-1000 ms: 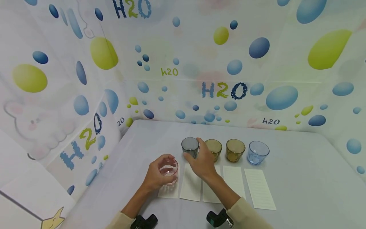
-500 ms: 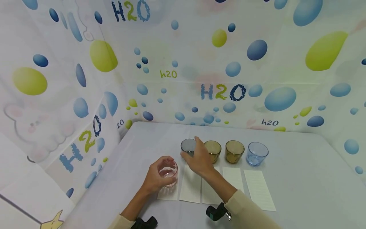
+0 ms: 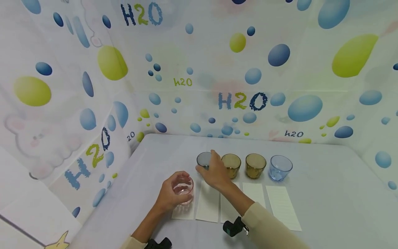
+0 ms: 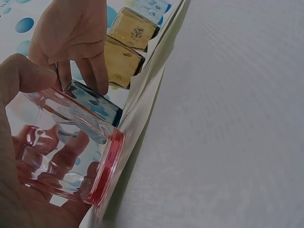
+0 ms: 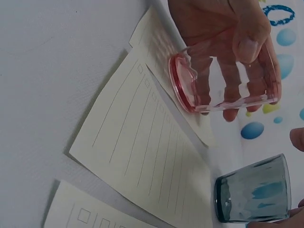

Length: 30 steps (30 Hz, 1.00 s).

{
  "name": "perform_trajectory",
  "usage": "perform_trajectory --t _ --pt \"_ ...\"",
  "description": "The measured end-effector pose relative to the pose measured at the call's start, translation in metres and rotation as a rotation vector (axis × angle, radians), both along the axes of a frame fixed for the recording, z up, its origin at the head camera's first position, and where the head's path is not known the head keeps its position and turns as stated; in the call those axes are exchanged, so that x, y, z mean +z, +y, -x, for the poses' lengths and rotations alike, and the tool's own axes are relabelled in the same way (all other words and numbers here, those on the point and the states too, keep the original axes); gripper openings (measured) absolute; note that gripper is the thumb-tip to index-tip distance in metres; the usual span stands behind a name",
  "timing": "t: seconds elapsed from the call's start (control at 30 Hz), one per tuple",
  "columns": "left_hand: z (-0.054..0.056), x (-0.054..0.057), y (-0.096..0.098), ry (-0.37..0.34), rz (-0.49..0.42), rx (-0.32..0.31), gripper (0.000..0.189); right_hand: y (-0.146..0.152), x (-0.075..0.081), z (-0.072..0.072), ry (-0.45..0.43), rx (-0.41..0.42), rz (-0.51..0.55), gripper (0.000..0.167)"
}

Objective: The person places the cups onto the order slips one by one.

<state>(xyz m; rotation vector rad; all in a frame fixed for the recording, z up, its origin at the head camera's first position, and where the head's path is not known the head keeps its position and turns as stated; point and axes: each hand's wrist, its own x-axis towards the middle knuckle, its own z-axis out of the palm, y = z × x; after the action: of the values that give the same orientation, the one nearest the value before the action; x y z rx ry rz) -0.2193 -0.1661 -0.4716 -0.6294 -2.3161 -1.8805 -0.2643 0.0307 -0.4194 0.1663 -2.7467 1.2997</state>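
Observation:
My left hand [image 3: 168, 193] grips a clear pink-tinted drinking glass [image 3: 185, 189] over the leftmost paper card [image 3: 182, 213]; whether its base touches the card I cannot tell. In the left wrist view the glass's red-pink base [image 4: 107, 166] faces the table. My right hand [image 3: 218, 173] reaches round a grey-blue glass [image 3: 203, 158], which stands upright behind the second card [image 3: 206, 202]. Seen from the right wrist, a gap separates the thumb [image 5: 297, 138] from this glass, while fingers touch or nearly touch its far side.
To the right stand two amber glasses, one partly behind my hand [image 3: 232, 160] and another amber glass [image 3: 255, 166], then a light blue glass [image 3: 280, 168]. Several lined cards, among them the rightmost card [image 3: 283, 207], lie in front. A patterned cloth wall [image 3: 199, 103] bounds the white table [image 3: 326, 193].
My right hand has shifted slightly left and covers more of the grey-blue glass. The left hand keeps its grip on the pink-tinted glass. The head view has tilted a little.

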Motion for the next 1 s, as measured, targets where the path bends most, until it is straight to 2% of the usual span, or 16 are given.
perform_trajectory --t 0.17,0.47,0.7,0.87,1.0 --pt "-0.001 0.0 0.0 -0.005 0.003 0.013 0.061 0.0 0.001 0.003 -0.023 0.006 0.012 0.093" --pt "0.0 0.001 0.001 -0.012 -0.05 -0.023 0.064 -0.002 -0.004 0.01 -0.048 -0.004 0.03 0.093" --pt "-0.001 -0.003 0.001 -0.033 -0.075 -0.031 0.064 -0.002 -0.006 0.012 -0.071 0.006 0.022 0.088" --pt "-0.003 -0.006 0.001 -0.033 -0.099 -0.028 0.066 -0.001 -0.012 0.012 -0.057 0.027 0.04 0.086" --pt "0.0 -0.003 -0.001 -0.014 -0.101 -0.029 0.066 -0.003 -0.011 0.016 -0.039 0.028 0.048 0.085"
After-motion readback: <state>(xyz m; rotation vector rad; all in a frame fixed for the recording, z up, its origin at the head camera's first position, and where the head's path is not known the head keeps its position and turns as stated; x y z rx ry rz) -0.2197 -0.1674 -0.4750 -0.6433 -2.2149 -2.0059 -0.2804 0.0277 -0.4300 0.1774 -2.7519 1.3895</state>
